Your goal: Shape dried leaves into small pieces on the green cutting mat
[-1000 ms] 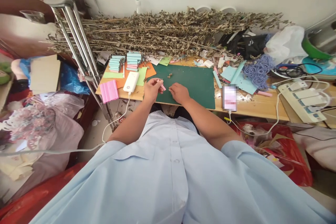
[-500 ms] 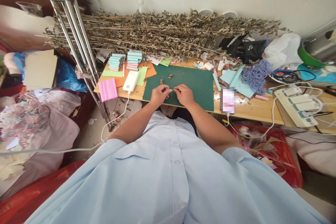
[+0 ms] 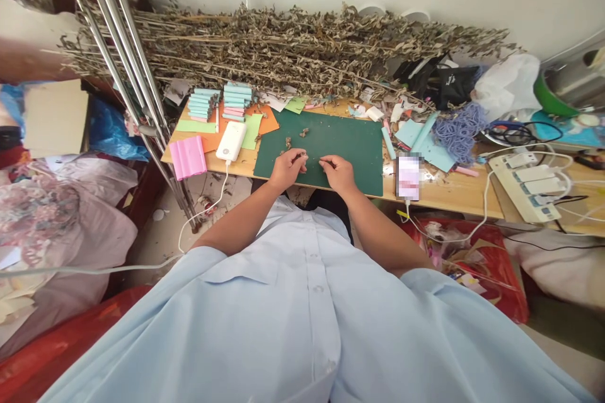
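Over the front part of the green mat [image 3: 350, 138], my left hand [image 3: 289, 169] is closed, fingers curled round something too small to make out. To its right, apart from it, my right hand [image 3: 338, 173] is pinched at thumb and forefinger, the tips pointing left; what they hold, if anything, is too small to see. Small bits of dried plant [image 3: 304, 133] lie on the mat just beyond my left hand. A long heap of dried stems and leaves [image 3: 293, 44] spans the back of the wooden table [image 3: 454, 199].
Blue paper rolls [image 3: 237, 96], a white power bank [image 3: 231, 141] and pink paper [image 3: 188, 158] are at the left. Metal crutches [image 3: 127, 56] lean there. A phone [image 3: 408, 179], purple yarn [image 3: 460, 132] and a power strip [image 3: 524, 186] with cables are at the right.
My hands have moved apart, my right hand shifting slightly right. The whole view has shifted a little.
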`<control>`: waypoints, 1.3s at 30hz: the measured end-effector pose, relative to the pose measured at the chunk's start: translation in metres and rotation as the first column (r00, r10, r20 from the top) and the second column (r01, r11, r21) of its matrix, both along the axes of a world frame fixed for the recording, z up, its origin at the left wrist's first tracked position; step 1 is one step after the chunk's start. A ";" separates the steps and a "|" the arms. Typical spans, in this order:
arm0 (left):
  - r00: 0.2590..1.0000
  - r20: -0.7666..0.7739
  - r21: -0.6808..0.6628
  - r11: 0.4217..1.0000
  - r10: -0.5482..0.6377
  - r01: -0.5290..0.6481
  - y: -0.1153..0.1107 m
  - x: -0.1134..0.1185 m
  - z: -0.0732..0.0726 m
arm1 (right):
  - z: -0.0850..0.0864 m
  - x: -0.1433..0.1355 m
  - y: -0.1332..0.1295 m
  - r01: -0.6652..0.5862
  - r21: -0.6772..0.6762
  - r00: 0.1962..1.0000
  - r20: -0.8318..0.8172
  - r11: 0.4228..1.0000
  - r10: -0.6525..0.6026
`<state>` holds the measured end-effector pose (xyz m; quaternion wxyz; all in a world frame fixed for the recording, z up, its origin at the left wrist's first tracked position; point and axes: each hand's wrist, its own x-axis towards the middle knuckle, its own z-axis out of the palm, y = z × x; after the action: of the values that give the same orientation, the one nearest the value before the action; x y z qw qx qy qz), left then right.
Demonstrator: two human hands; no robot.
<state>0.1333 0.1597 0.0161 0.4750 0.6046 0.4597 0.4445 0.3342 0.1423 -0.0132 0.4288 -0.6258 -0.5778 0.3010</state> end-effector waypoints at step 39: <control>0.989 -0.149 0.223 0.973 -0.015 0.049 -0.002 0.002 -0.016 | 0.067 -0.019 0.017 -0.131 -0.070 0.945 -0.310 0.989 0.103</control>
<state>0.1358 0.1575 0.0003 0.3750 0.6932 0.4298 0.4405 0.3148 0.1589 0.0538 0.4659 -0.5548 -0.5268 0.4445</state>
